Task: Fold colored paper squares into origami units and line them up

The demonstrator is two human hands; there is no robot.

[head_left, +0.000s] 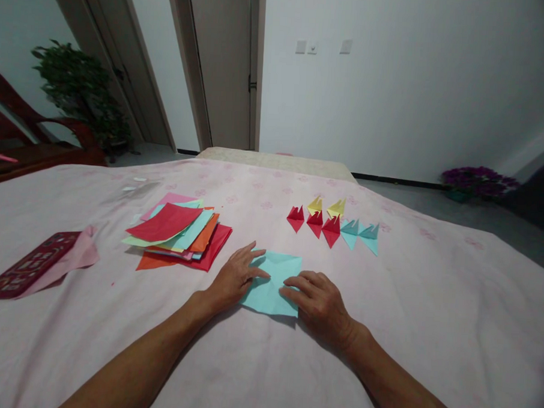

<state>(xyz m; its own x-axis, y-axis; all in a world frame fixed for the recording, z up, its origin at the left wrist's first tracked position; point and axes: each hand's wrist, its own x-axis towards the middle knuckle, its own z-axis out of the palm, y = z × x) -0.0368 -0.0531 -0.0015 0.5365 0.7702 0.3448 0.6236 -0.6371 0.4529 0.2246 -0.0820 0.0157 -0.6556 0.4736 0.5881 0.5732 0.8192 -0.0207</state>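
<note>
A square sheet of light blue paper [274,294] lies nearly flat before me, with faint creases across it. My left hand [238,273] rests on its left edge, fingers apart and stretched over the paper. On the right side, my right hand [317,299] lies with its fingers extended onto the sheet, tips near the middle. Behind the sheet to the right stand several folded paper figures: red ones [331,230], yellow ones [337,207] and light blue ones [368,236]. A loose pile of coloured paper [167,222] lies to the left, a red sheet on top.
A pink patterned cloth [430,295] covers the table. At the left lie a dark red patterned packet [32,263] and a clear plastic wrapper [141,189]. Farther off are a wooden chair [45,134], a leafy plant [76,87], purple flowers [478,177] and a door [221,63].
</note>
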